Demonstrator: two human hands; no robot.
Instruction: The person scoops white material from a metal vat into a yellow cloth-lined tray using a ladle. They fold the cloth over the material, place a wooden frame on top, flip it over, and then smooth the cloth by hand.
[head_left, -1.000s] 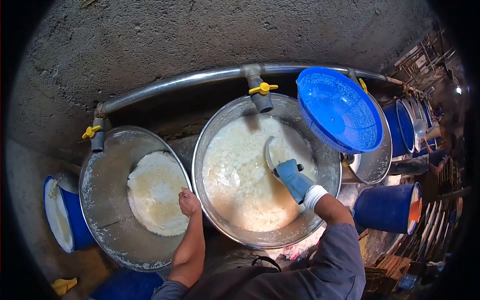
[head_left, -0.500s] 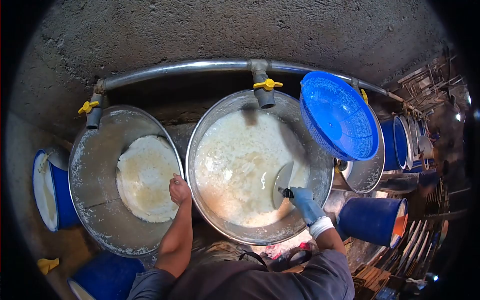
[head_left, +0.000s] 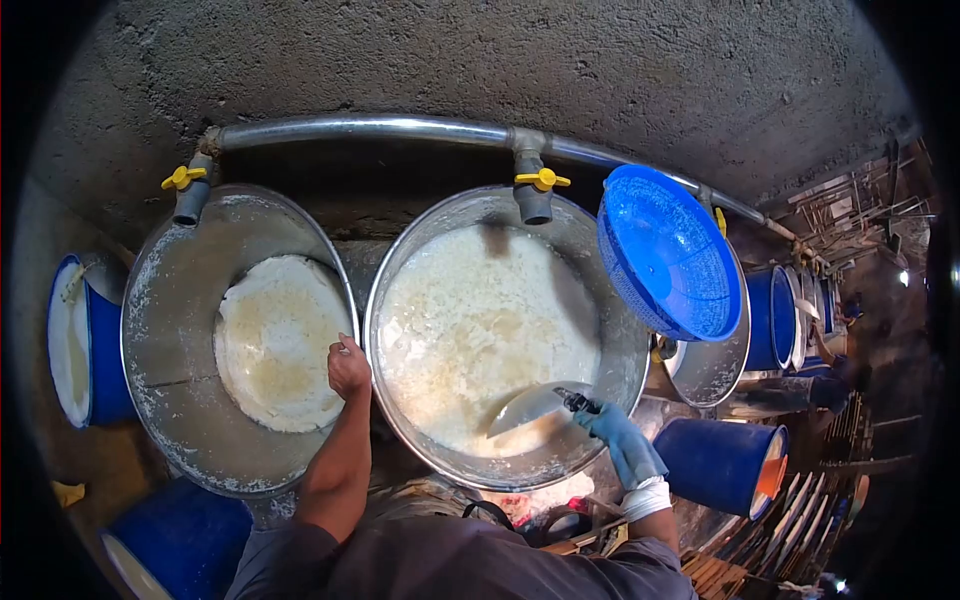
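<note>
A large metal vat (head_left: 622,330) in the middle holds whitish, curdled-looking liquid (head_left: 490,320). My right hand (head_left: 622,440), in a light blue glove, is closed around the dark handle of a broad metal scoop (head_left: 532,407). The scoop's blade is tilted and partly sunk in the liquid near the vat's front right. My bare left hand (head_left: 349,368) is closed at the right rim of the left metal vat (head_left: 170,330). A pale, flat white mass (head_left: 280,345) lies at the bottom of that vat.
A blue perforated basin (head_left: 672,255) rests at the right vat's edge. Above the vats runs a metal pipe (head_left: 370,128) with yellow-handled taps (head_left: 541,180). Blue barrels (head_left: 715,462) stand on both sides. Something glowing red (head_left: 540,498) shows below the middle vat.
My right hand and the scoop have moved toward the vat's front, and the blade has turned from upright to slanting. My left hand stays at the rim. The view has shifted slightly.
</note>
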